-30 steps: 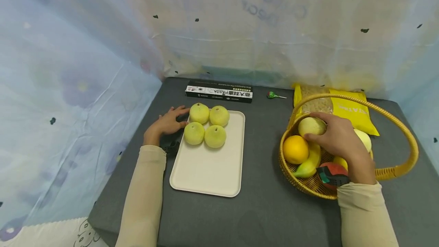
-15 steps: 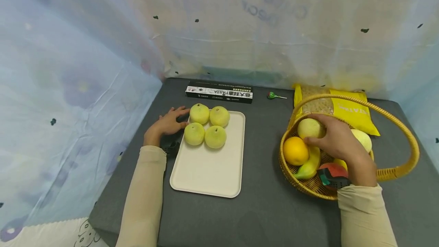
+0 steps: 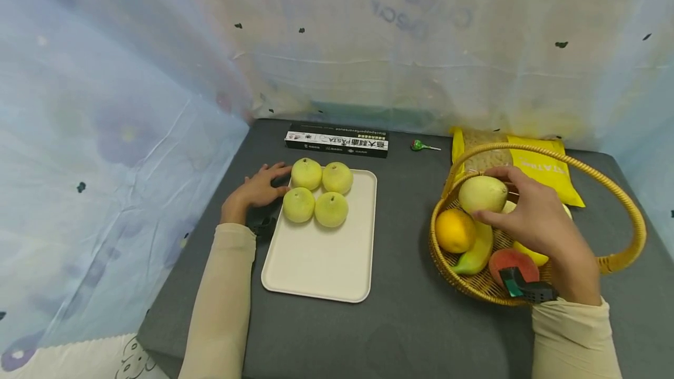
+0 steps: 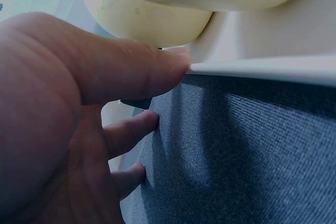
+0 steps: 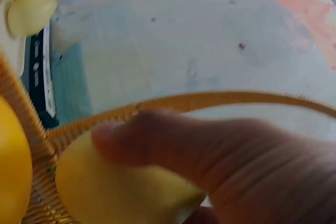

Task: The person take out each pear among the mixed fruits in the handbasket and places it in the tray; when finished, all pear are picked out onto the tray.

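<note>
My right hand point(image 3: 537, 215) grips an oval pale green fruit point(image 3: 482, 194) inside the rim of a wicker basket point(image 3: 447, 276), under its arched handle. In the right wrist view the thumb point(image 5: 152, 137) lies across the fruit point(image 5: 115, 187). My left hand point(image 3: 258, 187) is at the left edge of a cream tray point(image 3: 321, 268), fingers spread. The left wrist view has its thumb point(image 4: 142, 69) touching the tray's rim, the other fingertips on the cloth. Several round pale green fruits point(image 3: 330, 209) sit grouped on the tray's far half.
The basket also holds an orange point(image 3: 455, 231), a banana point(image 3: 475, 250), a red peach-like fruit point(image 3: 511, 265) and other yellow fruit. Behind it lies a yellow pasta bag point(image 3: 544, 171). A black pasta box point(image 3: 337, 140) and a lollipop point(image 3: 418, 145) lie along the table's back.
My right hand has drawn up and slightly right, lifting the pale green fruit a little from its place in the basket and tilting it. The left hand and tray have not moved.
</note>
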A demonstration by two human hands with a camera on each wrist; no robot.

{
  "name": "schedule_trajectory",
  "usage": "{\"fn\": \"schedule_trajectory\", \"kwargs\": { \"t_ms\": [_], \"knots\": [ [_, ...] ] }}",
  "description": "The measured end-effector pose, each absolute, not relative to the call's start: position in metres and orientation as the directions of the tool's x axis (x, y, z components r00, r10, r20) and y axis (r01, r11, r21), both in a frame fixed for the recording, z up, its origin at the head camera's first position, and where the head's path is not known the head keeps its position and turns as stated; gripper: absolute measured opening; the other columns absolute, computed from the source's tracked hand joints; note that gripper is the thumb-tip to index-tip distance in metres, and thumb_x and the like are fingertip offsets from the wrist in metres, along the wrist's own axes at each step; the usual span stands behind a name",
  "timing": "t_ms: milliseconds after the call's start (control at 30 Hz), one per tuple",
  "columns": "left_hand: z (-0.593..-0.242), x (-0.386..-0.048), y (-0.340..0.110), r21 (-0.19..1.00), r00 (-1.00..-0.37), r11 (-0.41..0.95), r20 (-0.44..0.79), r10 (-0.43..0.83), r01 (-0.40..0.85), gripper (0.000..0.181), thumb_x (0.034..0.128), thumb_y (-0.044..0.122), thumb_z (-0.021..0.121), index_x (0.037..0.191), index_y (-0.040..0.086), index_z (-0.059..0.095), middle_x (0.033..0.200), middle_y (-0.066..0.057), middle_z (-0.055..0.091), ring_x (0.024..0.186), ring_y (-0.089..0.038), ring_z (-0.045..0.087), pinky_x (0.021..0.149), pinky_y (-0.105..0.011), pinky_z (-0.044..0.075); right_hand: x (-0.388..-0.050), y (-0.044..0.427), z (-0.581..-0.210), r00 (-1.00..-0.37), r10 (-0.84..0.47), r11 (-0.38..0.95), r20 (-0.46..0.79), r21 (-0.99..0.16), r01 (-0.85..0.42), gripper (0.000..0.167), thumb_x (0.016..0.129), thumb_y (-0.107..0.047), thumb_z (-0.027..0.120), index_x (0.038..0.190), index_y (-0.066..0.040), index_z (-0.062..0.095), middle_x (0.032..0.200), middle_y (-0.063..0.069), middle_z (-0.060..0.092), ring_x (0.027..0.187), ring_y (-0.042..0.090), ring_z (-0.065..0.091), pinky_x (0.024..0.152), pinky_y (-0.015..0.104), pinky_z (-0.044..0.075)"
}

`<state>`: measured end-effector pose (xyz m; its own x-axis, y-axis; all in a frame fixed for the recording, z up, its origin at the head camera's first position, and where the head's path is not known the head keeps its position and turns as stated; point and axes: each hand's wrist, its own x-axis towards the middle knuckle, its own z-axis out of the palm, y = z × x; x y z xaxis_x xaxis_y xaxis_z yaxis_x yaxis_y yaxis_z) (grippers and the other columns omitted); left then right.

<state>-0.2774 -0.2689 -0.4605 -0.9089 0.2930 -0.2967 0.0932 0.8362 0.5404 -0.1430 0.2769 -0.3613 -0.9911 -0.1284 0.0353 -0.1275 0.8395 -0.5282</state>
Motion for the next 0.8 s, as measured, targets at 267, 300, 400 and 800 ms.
{"fn": "schedule_trajectory", "kwargs": {
  "t_ms": [267, 300, 400, 800],
  "knots": [
    [-0.462, -0.278, -0.271, 0.537, -0.91, 0.838, -0.293, 0.294, 0.098, 0.069, 0.1121, 0.031, 0.06, 0.175, 0.02, 0.034, 0.185, -0.016, 0.015, 0.169, -0.052, -0.004, 0.12, -0.09, -0.008, -0.114, 0.256, -0.352, -0.944, -0.25, 0.68, 0.217, -0.654, -0.331, 0.077, 0.083, -0.017, 0.099, 0.152, -0.019, 0.064, 0.143, 0.007, 0.067, 0.111, 0.007, 0.072, 0.084, 0.003, 0.054],
    [-0.462, -0.278, -0.271, 0.538, -0.91, 0.837, -0.293, 0.294, 0.097, 0.069, 0.1122, 0.031, 0.06, 0.175, 0.02, 0.034, 0.185, -0.016, 0.015, 0.169, -0.052, -0.004, 0.12, -0.09, -0.008, -0.111, 0.252, -0.353, -0.931, -0.272, 0.662, 0.245, -0.655, -0.366, 0.078, 0.081, -0.013, 0.1, 0.151, -0.019, 0.065, 0.143, 0.003, 0.067, 0.109, 0.0, 0.067, 0.086, 0.003, 0.053],
    [-0.461, -0.277, -0.271, 0.541, -0.91, 0.835, -0.293, 0.294, 0.096, 0.068, 0.1123, 0.031, 0.06, 0.174, 0.02, 0.034, 0.184, -0.017, 0.015, 0.169, -0.052, -0.005, 0.12, -0.09, -0.008, -0.107, 0.241, -0.356, -0.893, -0.33, 0.619, 0.306, -0.644, -0.449, 0.082, 0.078, -0.007, 0.101, 0.151, -0.018, 0.066, 0.139, -0.002, 0.069, 0.108, -0.003, 0.065, 0.09, 0.005, 0.054],
    [-0.463, -0.278, -0.269, 0.534, -0.909, 0.84, -0.299, 0.29, 0.092, 0.069, 0.1123, 0.032, 0.061, 0.175, 0.022, 0.034, 0.185, -0.015, 0.015, 0.169, -0.051, -0.005, 0.12, -0.09, -0.008, -0.115, 0.182, -0.381, -0.834, -0.496, 0.468, 0.24, -0.735, -0.49, 0.072, 0.084, -0.02, 0.099, 0.147, -0.018, 0.064, 0.14, -0.004, 0.07, 0.117, 0.01, 0.071, 0.105, 0.018, 0.056]
  ]
}}
